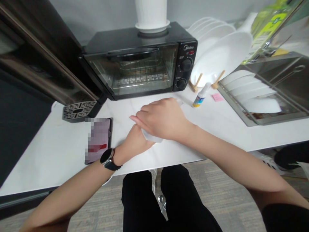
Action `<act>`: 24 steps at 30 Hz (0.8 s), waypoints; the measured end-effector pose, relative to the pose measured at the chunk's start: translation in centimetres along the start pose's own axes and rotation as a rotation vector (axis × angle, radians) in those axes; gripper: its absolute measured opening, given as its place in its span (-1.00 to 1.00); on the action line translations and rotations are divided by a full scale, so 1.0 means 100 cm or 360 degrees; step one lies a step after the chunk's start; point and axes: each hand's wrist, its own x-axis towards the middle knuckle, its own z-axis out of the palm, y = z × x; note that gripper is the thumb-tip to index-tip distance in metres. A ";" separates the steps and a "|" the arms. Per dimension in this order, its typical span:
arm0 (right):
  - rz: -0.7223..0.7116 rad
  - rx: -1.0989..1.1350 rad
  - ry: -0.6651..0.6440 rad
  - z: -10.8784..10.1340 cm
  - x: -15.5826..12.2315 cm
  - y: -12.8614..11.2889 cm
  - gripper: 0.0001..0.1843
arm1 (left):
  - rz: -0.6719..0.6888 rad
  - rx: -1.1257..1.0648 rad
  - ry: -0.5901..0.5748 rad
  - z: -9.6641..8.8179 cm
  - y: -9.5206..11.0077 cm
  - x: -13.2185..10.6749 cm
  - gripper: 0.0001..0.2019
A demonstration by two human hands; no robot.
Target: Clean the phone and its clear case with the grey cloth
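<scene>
As your right hand (161, 118), fingers together, covers a white cloth (151, 137) on your left hand (134, 143), whose fingers are hidden, a toaster oven (130, 69) sits at 12 o'clock.

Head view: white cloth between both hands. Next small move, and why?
Probably slide the white cloth rightward, away from the phone, and open it out: it looks bunched between the right hand and left hand, and the phone lies close beside the left hand.
</scene>
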 end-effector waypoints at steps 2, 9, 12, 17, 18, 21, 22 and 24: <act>0.0190 0.0023 0.0137 -0.003 -0.010 0.012 -0.30 | 0.0073 0.0118 -0.0112 0.002 0.005 0.003 -0.82; 0.1008 0.0846 0.0459 0.013 -0.067 0.057 -0.31 | 0.0041 0.0188 -0.0001 -0.008 0.017 0.006 -0.75; 0.1097 0.0996 0.0301 0.027 -0.089 0.069 -0.28 | 0.0097 0.0192 0.0053 -0.010 0.018 0.005 -0.74; 0.0886 0.0366 0.0118 0.027 -0.083 0.060 -0.40 | 0.0035 -0.0004 0.0021 -0.007 0.016 0.008 -0.81; 0.0809 0.0203 0.0046 0.026 -0.076 0.053 -0.43 | -0.0009 -0.0055 -0.0001 -0.006 0.016 0.009 -0.85; 0.0502 0.0034 -0.0185 0.031 -0.053 0.024 -0.47 | -0.0132 -0.0095 -0.0063 -0.003 0.011 0.012 -0.90; 0.0423 0.0041 -0.0193 0.033 -0.048 0.015 -0.50 | -0.0157 -0.0077 -0.0075 -0.002 0.010 0.012 -0.86; 0.0322 0.0068 -0.0173 0.038 -0.042 0.004 -0.53 | -0.0180 -0.0042 -0.0084 0.000 0.008 0.012 -0.78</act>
